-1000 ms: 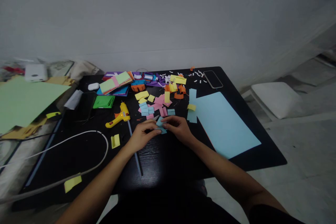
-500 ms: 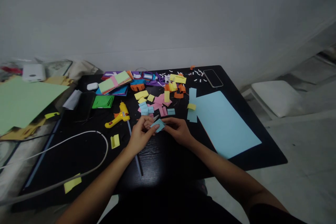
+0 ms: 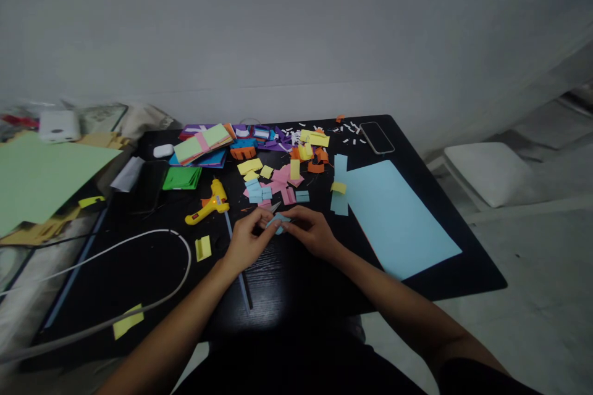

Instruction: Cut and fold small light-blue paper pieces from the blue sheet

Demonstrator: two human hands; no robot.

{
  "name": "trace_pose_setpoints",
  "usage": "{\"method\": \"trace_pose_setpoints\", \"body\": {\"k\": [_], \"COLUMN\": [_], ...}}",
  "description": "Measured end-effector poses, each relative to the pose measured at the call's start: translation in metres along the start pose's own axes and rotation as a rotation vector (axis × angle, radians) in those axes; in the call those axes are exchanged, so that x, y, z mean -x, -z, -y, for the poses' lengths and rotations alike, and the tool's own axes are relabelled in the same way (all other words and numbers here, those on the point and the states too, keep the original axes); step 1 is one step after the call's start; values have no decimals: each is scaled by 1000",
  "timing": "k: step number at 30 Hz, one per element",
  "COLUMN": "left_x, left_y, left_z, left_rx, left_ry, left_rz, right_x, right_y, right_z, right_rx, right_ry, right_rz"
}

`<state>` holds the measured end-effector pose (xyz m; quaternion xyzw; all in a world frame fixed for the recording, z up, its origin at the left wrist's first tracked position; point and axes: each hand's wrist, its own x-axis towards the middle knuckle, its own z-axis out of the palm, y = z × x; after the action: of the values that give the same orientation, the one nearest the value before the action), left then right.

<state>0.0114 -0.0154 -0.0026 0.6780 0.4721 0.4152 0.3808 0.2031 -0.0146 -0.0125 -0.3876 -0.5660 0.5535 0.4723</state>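
Note:
Near the middle of the black table, my left hand [image 3: 249, 239] pinches a small light blue paper piece [image 3: 279, 221] from the left. My right hand [image 3: 314, 231] is closed on the same piece from the right, its fingertips over part of it. A pointed metal blade [image 3: 275, 207] juts out beyond my left fingers; the rest of that tool is hidden. Just past my hands lie folded blue pieces [image 3: 302, 196] and pink pieces [image 3: 280, 180]. A yellow glue gun [image 3: 210, 203] rests to the left of my left hand.
Large light blue sheets [image 3: 401, 222] lie at the right, with a phone [image 3: 377, 137] behind them. A white cable [image 3: 183, 271] loops over the left side. Stacked coloured strips [image 3: 204, 145] and green paper [image 3: 181, 178] sit at the back left.
The small blue piece has been turned or folded between my fingers and shows less of its face. My right fingertips have moved slightly left over it.

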Motion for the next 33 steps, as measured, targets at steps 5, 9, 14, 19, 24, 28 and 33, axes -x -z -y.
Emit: {"method": "trace_pose_setpoints", "body": {"k": [5, 9, 14, 19, 24, 28, 33], "left_x": [-2, -4, -4, -4, -5, -6, -5], "left_y": [5, 9, 8, 7, 8, 9, 7], "left_z": [-4, -7, -4, -1, -3, -6, -7], "left_rx": [-26, -95, -89, -48, -26, -24, -18], "left_ry": [-105, -208, -141, -98, -128, -197, -207], "left_rz": [-30, -39, -90, -84, -75, -55, -85], "right_x": [1, 0, -2, 0, -1, -1, -1], "right_y": [-1, 0, 2, 1, 1, 1, 0], "right_z": [-3, -2, 0, 1, 2, 1, -2], "right_rx": [-50, -97, -49, -13, -27, -27, -76], "right_ry": [-100, -118, -108, -94, -96, -99, -123], "right_rz": [2, -62, -137, -136, -124, -129, -87]}}
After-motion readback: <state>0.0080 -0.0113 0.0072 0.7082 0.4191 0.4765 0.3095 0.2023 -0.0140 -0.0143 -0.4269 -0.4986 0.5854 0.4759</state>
